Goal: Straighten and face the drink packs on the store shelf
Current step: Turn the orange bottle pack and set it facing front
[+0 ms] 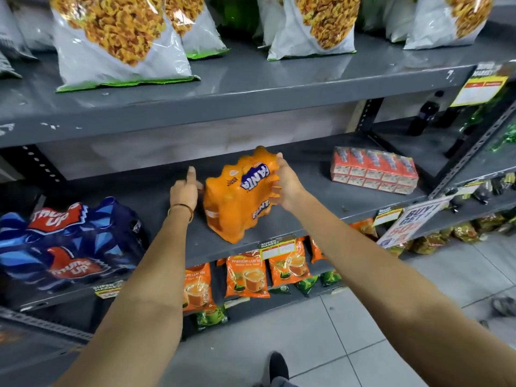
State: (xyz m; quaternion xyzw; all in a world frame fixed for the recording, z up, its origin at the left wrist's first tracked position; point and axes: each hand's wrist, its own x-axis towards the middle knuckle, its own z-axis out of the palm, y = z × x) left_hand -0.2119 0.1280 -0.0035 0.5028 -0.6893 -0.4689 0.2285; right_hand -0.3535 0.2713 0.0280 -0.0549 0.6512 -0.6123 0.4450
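An orange Fanta pack (233, 202) stands tilted on the grey middle shelf (173, 236), its label turned sideways. My right hand (284, 182) grips its right upper side, fingers wrapped over the plastic. My left hand (185, 189) touches the pack's left edge, thumb up and fingers hidden behind it. A blue Thums Up pack (67, 244) lies at the shelf's left end. A red carton multipack (374, 170) sits askew at the right, well apart from my hands.
Large snack bags (120, 43) fill the upper shelf. Orange tea pouches (247, 273) stand on the shelf below. Dark bottles (424, 114) stand at the back right. Price tags and a promo sign (413, 219) hang off the shelf edges. Tiled floor lies below.
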